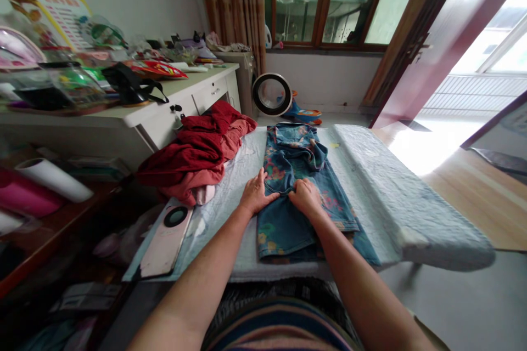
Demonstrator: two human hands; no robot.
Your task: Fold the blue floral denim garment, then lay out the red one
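A blue denim garment (284,227) with a floral print, apparently trousers, lies on a pale cloth-covered surface in front of me. Its far part is bunched and creased, while the near hems lie flatter. At the garment's left edge rests my left hand (257,194), thumb stretched towards the middle and fingers pointing away from me. My right hand (305,196) has its fingers curled onto a fold of the denim near the centre. The fabric under its fingertips is partly hidden.
Red clothing (201,145) is heaped on the left, by a white desk (164,120) crowded with items. A pale flat panel with a black ring (164,247) lies near the front left corner. A thick folded pad (395,186) borders the right side. Beyond stands a round-framed object (257,93).
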